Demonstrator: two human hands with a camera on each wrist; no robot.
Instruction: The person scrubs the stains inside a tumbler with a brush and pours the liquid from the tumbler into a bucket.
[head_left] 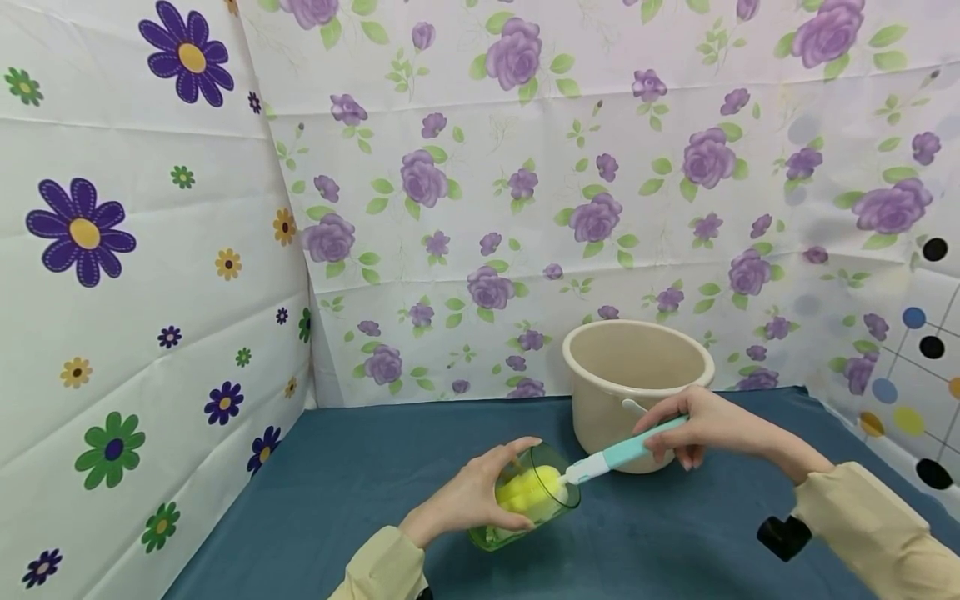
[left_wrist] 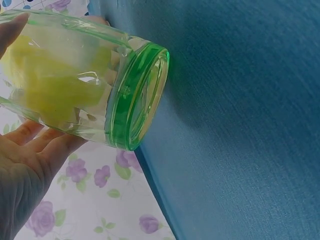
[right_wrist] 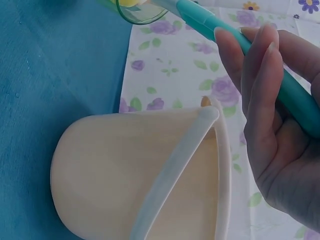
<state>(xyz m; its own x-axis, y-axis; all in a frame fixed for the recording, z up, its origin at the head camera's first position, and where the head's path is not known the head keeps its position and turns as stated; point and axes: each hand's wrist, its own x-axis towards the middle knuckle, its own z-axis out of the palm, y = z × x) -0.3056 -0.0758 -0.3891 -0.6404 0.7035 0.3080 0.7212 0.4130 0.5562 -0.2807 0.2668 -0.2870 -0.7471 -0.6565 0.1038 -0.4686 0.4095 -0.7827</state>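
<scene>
Because the clear green cup [left_wrist: 85,80] is tilted in the left grip [head_left: 468,496], its mouth faces the brush [head_left: 600,463] – presumably to let the handle [head_left: 637,446] run in at a slant. That grip is wrapped round the cup's wall, thumb and fingers on opposite sides, likely to steady it. The cup is in front of the beige bucket [head_left: 603,417] and to its left, over the blue-covered desk [head_left: 360,483]; whether its base touches, I cannot tell. The right grip [head_left: 701,425], in front of the bucket's right side, pinches the teal handle, which slopes leftward past the bucket to the yellow sponge head [head_left: 534,492] inside the cup – held far back, probably to keep fingers clear of the rim.
</scene>
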